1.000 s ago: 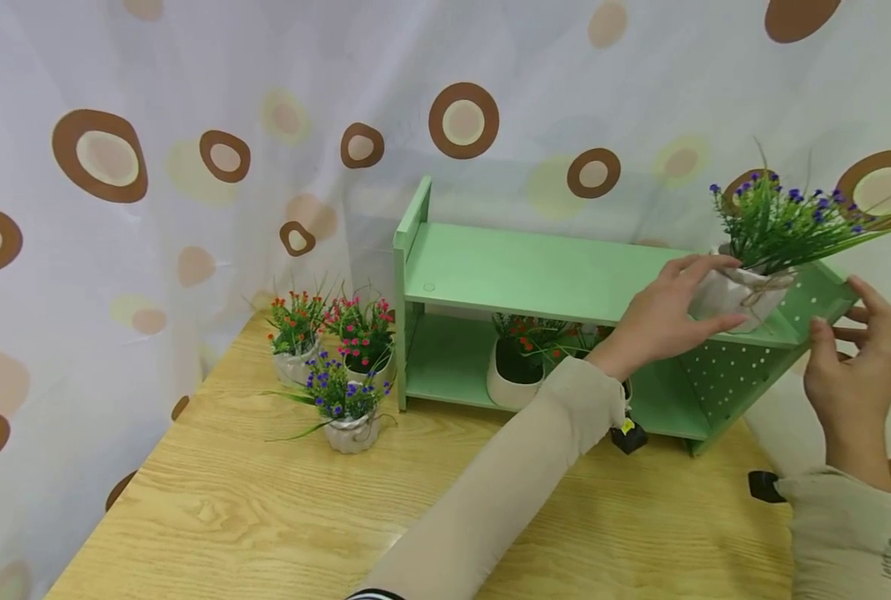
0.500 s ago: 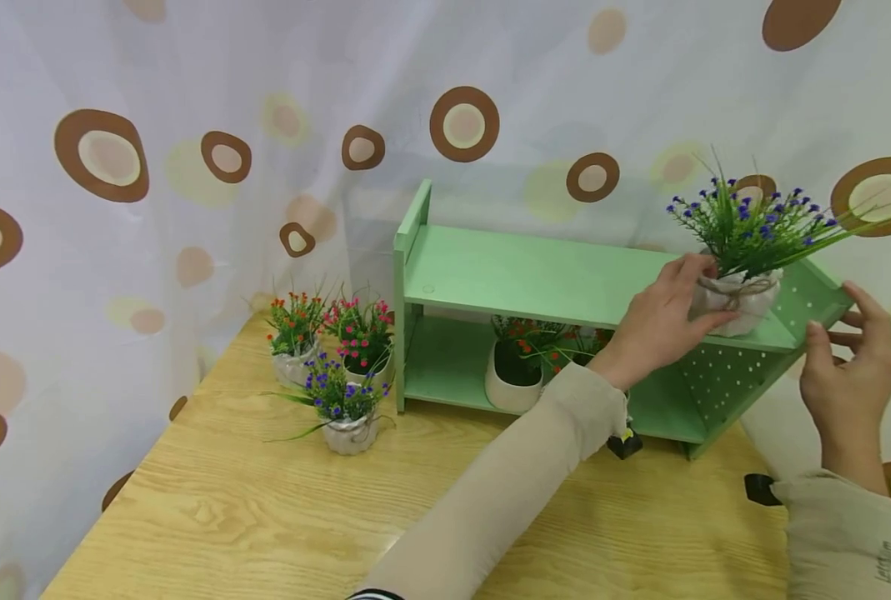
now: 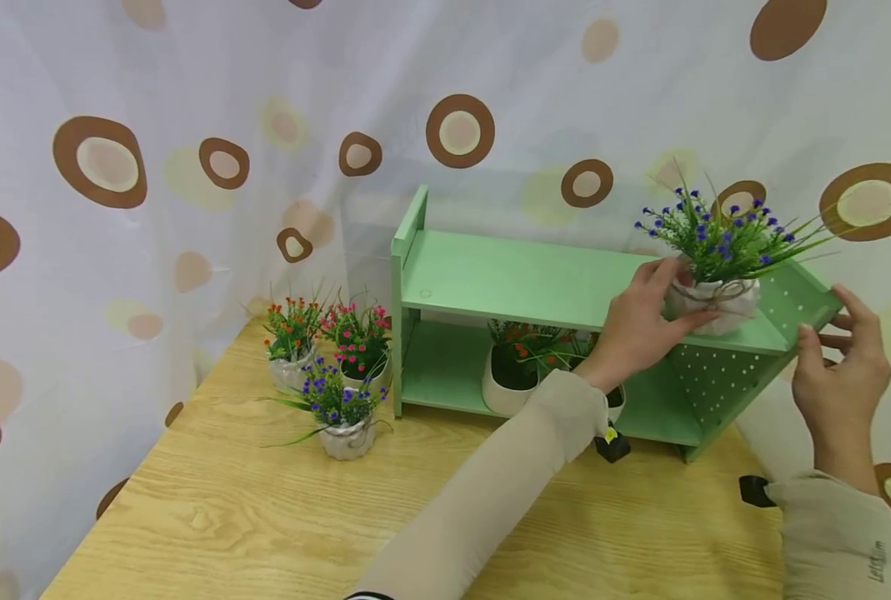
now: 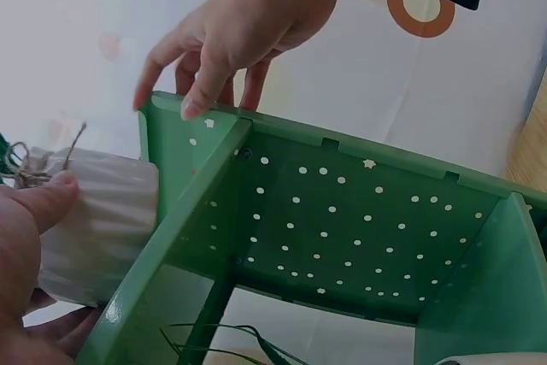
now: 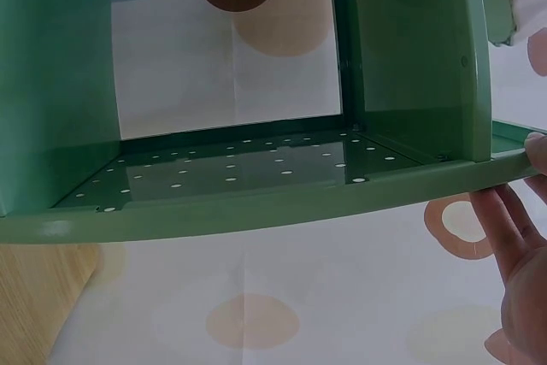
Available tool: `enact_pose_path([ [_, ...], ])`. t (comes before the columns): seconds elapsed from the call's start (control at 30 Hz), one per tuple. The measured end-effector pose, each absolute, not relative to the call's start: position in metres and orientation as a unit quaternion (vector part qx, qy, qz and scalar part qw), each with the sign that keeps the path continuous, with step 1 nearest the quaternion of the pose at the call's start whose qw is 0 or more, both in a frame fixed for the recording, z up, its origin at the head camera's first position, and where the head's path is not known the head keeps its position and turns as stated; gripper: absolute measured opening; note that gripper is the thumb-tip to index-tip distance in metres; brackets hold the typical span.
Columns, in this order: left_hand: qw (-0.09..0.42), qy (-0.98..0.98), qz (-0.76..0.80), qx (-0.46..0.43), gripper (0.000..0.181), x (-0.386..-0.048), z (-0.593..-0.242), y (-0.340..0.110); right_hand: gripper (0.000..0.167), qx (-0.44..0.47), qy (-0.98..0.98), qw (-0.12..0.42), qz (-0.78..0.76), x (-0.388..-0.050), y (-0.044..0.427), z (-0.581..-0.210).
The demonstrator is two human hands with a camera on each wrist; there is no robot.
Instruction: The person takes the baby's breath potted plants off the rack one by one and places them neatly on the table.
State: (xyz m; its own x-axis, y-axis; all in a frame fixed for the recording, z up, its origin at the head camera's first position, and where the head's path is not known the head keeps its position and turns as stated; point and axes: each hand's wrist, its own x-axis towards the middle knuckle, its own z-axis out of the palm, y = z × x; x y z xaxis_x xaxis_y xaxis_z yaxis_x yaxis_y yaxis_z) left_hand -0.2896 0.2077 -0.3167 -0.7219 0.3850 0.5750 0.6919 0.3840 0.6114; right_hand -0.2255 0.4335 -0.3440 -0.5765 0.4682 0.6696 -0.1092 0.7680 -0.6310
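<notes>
On the upper board of a green two-tier shelf (image 3: 520,279), at its right end, is a white pot (image 3: 723,308) of purple flowers with twine round it. My left hand (image 3: 643,321) grips this pot from its left side; the left wrist view shows the thumb (image 4: 53,198) on the pot (image 4: 107,220). My right hand (image 3: 843,375) pinches the top edge of the slanted, perforated right side panel (image 3: 738,383) between thumb and fingers. In the right wrist view the fingers (image 5: 504,232) lie against the panel's outer side.
Three pots, with orange (image 3: 291,371), pink (image 3: 370,379) and purple flowers (image 3: 347,439), stand left of the shelf on the wooden table (image 3: 212,508). A white pot (image 3: 507,396) and others partly behind my left arm sit on the lower board. A patterned curtain (image 3: 520,75) hangs behind.
The purple-flowered pot and my left hand have moved left along the upper board. My right hand keeps its hold on the side panel, and the head view has shifted slightly.
</notes>
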Motion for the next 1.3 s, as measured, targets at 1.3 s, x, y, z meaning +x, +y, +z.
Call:
enact_pose_path([
  [1.3, 0.229, -0.696, -0.601, -0.319, 0.057, -0.292, -0.326, 0.086, 0.054, -0.111, -0.832, 0.446, 0.310, -0.225, 0.432, -0.345],
])
